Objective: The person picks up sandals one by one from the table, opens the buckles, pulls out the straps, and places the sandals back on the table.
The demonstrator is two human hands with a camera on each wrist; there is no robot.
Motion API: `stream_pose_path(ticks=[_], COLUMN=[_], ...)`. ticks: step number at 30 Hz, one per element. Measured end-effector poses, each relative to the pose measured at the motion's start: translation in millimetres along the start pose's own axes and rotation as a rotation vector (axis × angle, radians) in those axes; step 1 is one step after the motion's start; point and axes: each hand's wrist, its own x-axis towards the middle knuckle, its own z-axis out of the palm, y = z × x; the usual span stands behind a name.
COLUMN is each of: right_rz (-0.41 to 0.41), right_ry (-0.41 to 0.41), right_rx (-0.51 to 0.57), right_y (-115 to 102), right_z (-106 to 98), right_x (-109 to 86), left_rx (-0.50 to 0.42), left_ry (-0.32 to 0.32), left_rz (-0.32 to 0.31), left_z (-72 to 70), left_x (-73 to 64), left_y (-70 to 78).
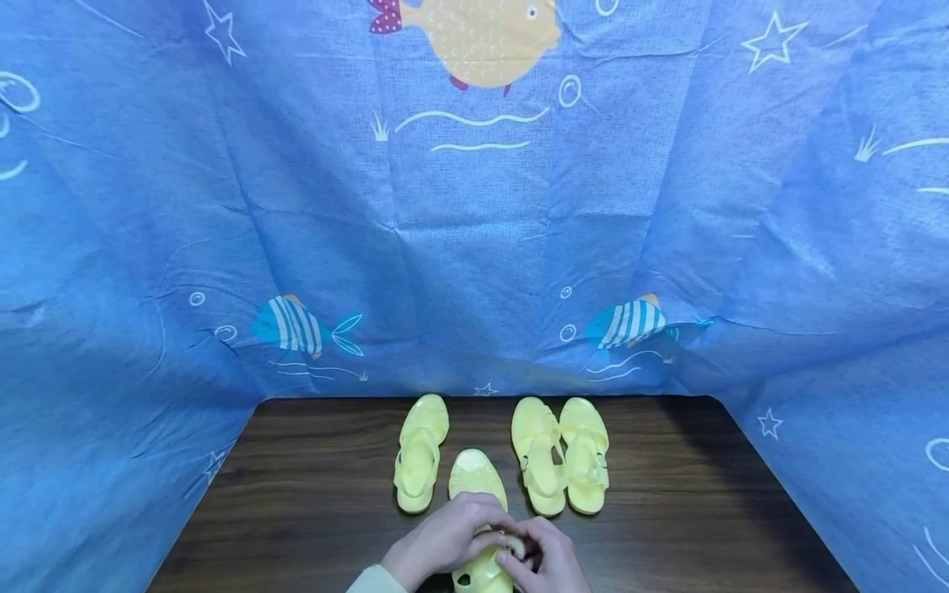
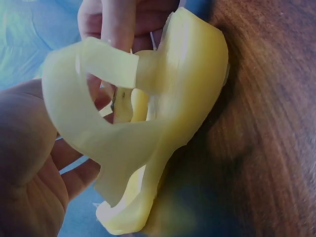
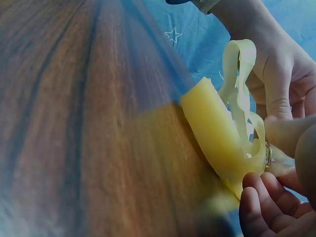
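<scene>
A yellow jelly sandal (image 1: 477, 476) stands on the table in front of me, toe pointing away. Both hands are at its ankle strap (image 2: 111, 64). From the left, my left hand (image 1: 448, 534) reaches over the sandal's middle and pinches the strap near the buckle. My right hand (image 1: 550, 558) pinches the strap from the other side, its thumb and fingertips beside the small metal buckle (image 3: 268, 155). In the left wrist view the strap arches up from the heel. Fingers partly hide the buckle and strap end.
Three more yellow sandals lie farther back: one (image 1: 417, 469) to the left, two side by side, one (image 1: 544, 473) next to the other (image 1: 586, 469). They rest on a dark wooden table (image 1: 311, 494). A blue fish-patterned cloth (image 1: 474, 272) hangs behind and along both sides.
</scene>
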Motion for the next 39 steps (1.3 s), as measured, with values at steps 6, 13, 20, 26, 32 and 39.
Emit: stream_pose_path(ticks=[6,13,20,26,32,39], right_rz=[-0.037,-0.158,-0.247,-0.270,-0.273,-0.339], right_ry=[-0.020,0.065,0.095,0.062,0.074,0.150], right_rx=[0.028,-0.146,-0.285,-0.308,-0.331,-0.356], right_y=[1,-2,-11,-17,-20,-14], right_z=[0,5,7,5,5,9], right_x=[-1.9,3.4,14.5,21.0,21.4,19.0], left_rx=[0.050,0.211,0.254,0.238,0.299,0.304], left_ry=[-0.016,-0.084,-0.107,-0.112,-0.063,-0.054], left_rz=[-0.007,-0.056,-0.075,-0.095,-0.088,-0.105], left_z=[-3.0,-5.8,-6.8,-8.8,-9.3,-10.8], left_x=[-0.8,0.7,1.9,2.6,2.6,2.9], left_y=[-0.3,-0.9,-0.7,-1.6,-1.0,0.8])
